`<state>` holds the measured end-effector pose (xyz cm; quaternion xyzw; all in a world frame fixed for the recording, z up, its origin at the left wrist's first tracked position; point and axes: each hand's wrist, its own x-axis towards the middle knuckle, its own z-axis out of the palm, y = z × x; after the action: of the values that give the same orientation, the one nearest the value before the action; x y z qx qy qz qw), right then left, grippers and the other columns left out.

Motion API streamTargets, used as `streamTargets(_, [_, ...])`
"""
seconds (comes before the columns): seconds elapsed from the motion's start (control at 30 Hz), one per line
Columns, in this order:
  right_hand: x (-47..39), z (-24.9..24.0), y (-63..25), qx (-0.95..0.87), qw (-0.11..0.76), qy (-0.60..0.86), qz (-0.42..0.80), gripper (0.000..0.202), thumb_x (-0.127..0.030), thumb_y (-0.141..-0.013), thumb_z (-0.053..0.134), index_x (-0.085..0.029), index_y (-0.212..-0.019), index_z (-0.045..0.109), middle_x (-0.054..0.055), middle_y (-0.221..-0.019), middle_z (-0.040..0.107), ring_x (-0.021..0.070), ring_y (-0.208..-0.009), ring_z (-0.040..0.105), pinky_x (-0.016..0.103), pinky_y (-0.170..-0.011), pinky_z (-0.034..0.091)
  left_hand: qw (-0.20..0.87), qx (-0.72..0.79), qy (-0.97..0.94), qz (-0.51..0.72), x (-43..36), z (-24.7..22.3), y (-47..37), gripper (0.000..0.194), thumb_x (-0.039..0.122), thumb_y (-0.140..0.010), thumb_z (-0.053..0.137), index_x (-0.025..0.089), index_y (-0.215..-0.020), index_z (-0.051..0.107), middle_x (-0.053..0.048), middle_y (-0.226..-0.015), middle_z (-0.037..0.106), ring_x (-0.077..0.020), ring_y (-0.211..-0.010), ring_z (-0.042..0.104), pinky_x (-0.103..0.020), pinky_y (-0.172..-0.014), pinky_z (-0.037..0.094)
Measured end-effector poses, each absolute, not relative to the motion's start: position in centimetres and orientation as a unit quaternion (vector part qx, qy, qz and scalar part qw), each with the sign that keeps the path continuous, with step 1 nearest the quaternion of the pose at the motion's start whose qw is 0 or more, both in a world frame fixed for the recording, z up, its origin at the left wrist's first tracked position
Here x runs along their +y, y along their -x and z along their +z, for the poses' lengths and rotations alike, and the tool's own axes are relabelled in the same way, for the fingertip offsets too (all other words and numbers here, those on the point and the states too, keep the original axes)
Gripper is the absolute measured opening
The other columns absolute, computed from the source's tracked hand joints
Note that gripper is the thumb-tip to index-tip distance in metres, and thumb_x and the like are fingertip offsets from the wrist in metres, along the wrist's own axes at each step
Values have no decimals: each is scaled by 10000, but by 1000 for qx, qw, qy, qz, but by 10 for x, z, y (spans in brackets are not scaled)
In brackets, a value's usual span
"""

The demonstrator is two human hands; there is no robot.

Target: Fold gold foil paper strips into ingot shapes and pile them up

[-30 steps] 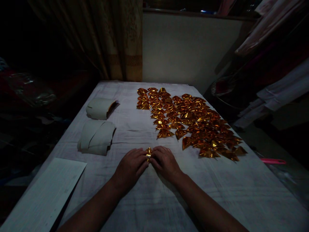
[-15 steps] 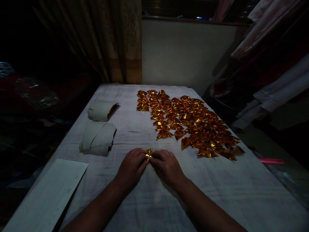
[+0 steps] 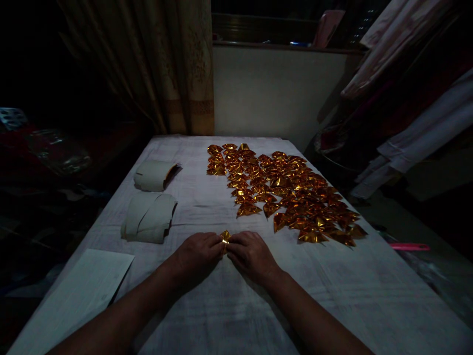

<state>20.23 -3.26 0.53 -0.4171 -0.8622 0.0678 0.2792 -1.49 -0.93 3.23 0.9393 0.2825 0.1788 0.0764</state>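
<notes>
Between my two hands is a small piece of folded gold foil paper (image 3: 225, 240), shiny at its middle and upper tip. My left hand (image 3: 199, 252) pinches its left side with thumb and fingers. From the other side, my right hand (image 3: 253, 254) pinches the right end, fingers bent and close together. Much of the foil piece is hidden by the fingers. Beyond my right hand lie many folded gold foil pieces (image 3: 281, 182) of the same kind, set in rough rows and overlapping toward the right.
Two curved grey card pieces (image 3: 150, 217) (image 3: 155, 176) lie at the table's left. Nearer, a pale flat board (image 3: 83, 291) rests along the left edge. A pale cloth covers the table (image 3: 332, 286). A curtain (image 3: 177, 64) hangs behind; clothes (image 3: 417, 133) hang at right.
Both hands still pinch the foil piece, and its shape between the fingers looks slightly changed. My left forearm has swung outward to the left. The whole view has shifted a little.
</notes>
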Motion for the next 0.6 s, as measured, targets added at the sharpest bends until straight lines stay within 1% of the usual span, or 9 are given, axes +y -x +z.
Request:
streamTargets(0.13, [-30, 3, -202, -867, 276, 412, 57, 220, -249, -888, 696, -277, -1106, 705, 46, -1055, 729, 202, -943, 617, 360, -812, 439, 30, 275, -942, 190, -13, 27, 14, 190, 178, -977, 473, 192, -1095, 621, -92, -992, 693, -192, -860, 666, -338, -768, 561])
streamTargets(0.23, [-29, 1, -201, -860, 287, 419, 45, 165, -266, -926, 646, -249, -1081, 700, 58, -1036, 730, 206, -918, 616, 355, -800, 445, 7, 294, -935, 196, -13, 24, 11, 172, 173, -979, 469, 184, -1047, 627, -81, -930, 699, -193, -832, 664, -322, -729, 545])
streamTargets(0.3, [-29, -1, -198, -854, 295, 427, 40, 134, -256, -958, 591, -230, -1042, 693, 63, -1012, 728, 204, -895, 614, 345, -792, 447, 1, 323, -923, 209, -11, 22, 8, 162, 200, -988, 472, 187, -975, 634, -60, -847, 695, -188, -782, 653, -307, -694, 523])
streamTargets(0.4, [-26, -2, -195, -836, 284, 466, 59, 130, -233, -976, 544, -209, -949, 669, 62, -928, 714, 196, -851, 610, 326, -781, 445, 30, 382, -895, 228, -8, 19, 5, 188, 270, -997, 479, 203, -916, 636, -34, -773, 679, -179, -725, 626, -303, -683, 499])
streamTargets(0.5, [-20, -1, -190, -815, 252, 516, 76, 144, -231, -966, 554, -217, -847, 634, 35, -827, 676, 185, -782, 599, 307, -743, 430, 89, 431, -862, 250, -5, 15, 4, 162, 288, -986, 498, 211, -970, 640, -42, -859, 705, -193, -794, 635, -329, -742, 498])
streamTargets(0.6, [-17, 0, -187, -798, 241, 548, 74, 134, -232, -954, 569, -230, -829, 617, 22, -802, 658, 182, -752, 596, 299, -710, 411, 121, 469, -830, 276, -5, 10, 3, 130, 262, -961, 530, 214, -1007, 643, -48, -915, 716, -206, -849, 641, -346, -765, 497])
